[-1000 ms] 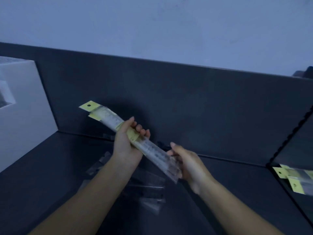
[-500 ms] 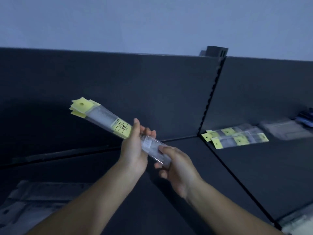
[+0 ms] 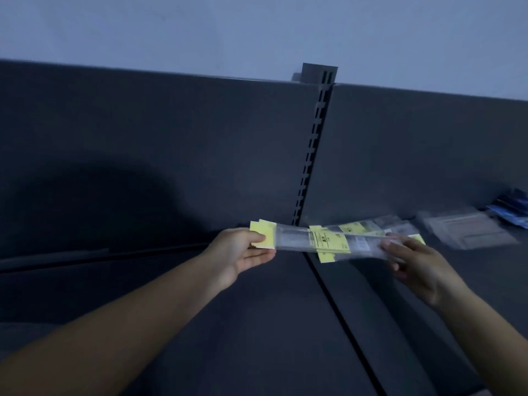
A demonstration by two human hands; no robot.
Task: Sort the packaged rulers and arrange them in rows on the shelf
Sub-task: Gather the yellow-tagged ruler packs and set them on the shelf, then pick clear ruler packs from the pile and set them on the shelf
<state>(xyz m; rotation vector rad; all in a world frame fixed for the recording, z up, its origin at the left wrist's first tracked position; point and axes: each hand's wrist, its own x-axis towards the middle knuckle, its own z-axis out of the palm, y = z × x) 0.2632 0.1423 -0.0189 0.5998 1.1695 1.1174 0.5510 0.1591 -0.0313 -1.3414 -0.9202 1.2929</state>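
Shelf (image 3: 257, 324): dark, with a dark back panel (image 3: 171, 138); a slotted upright (image 3: 311, 155) rises beyond the hands.
Packaged rulers (image 3: 328, 243): clear sleeves with yellow cards, held level above the shelf between both hands.
Left hand (image 3: 243, 252): pinches the yellow header end, thumb on top, fingers beneath.
Right hand (image 3: 414, 261): grasps the clear end, fingers curled round it; blurred.
Laid rulers (image 3: 368, 227): on the shelf just beyond the right hand.
Clear packs (image 3: 468, 232): right of the right hand, blurred.
Blue packs (image 3: 511, 212): farther right, by the back panel.
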